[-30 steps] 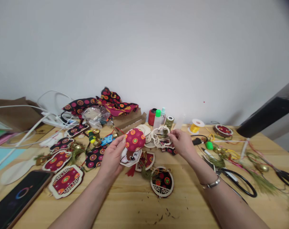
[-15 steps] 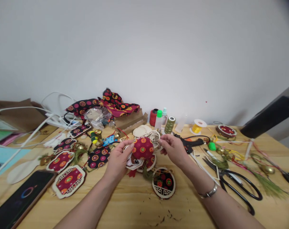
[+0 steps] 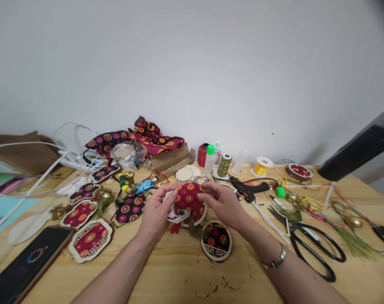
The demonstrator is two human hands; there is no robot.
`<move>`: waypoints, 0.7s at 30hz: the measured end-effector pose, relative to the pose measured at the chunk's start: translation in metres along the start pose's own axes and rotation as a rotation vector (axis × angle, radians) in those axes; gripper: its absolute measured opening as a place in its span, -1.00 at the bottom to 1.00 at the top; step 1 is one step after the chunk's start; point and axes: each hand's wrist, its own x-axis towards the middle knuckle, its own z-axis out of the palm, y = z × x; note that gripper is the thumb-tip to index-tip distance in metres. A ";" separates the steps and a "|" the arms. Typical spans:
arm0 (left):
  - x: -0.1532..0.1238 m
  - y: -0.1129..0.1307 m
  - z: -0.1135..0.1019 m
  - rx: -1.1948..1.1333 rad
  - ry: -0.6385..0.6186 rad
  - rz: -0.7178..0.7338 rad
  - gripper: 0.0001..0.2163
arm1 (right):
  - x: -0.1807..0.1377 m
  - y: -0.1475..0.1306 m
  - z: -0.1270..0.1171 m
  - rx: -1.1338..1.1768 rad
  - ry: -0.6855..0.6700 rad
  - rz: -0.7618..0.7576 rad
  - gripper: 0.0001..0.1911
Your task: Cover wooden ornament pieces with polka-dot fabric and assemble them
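Note:
A red patterned fabric-covered piece (image 3: 189, 195) is held up between both hands over the middle of the table. My left hand (image 3: 156, 209) pinches its left edge between thumb and fingers. My right hand (image 3: 223, 204) is closed on its right edge, thumb in front. Just under it is a white piece with an eye and a beaded edge (image 3: 181, 214), partly hidden by the fabric piece and my left hand. A round ornament of fabric and pale cut wood (image 3: 216, 252) lies below. Behind the held piece sit pale wooden cut-outs (image 3: 204, 180).
Fabric-covered ornaments (image 3: 89, 240) and a phone (image 3: 30, 264) lie to the left. At the back stand a red thread spool (image 3: 202, 155), a green-capped bottle (image 3: 209, 161) and an olive spool (image 3: 224, 165). A glue gun (image 3: 250, 188) and black-handled scissors (image 3: 318, 249) lie right.
My right hand has let go of the cut-out wooden piece near the held fabric piece and moved left onto the fabric piece's right edge. My left hand keeps its grip.

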 end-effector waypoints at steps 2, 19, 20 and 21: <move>0.000 0.003 0.001 -0.009 0.005 0.014 -0.78 | 0.002 -0.002 -0.001 0.059 -0.028 0.034 -0.84; 0.018 0.021 -0.009 -0.246 0.159 0.020 -0.74 | -0.031 0.019 -0.097 -0.329 -0.433 0.174 -0.81; 0.019 0.021 -0.010 -0.274 0.173 -0.021 -0.72 | -0.031 0.018 -0.095 -0.356 -0.386 0.168 -0.82; 0.021 0.021 -0.011 -0.304 0.187 -0.065 -0.69 | -0.031 0.016 -0.094 -0.387 -0.325 0.160 -0.84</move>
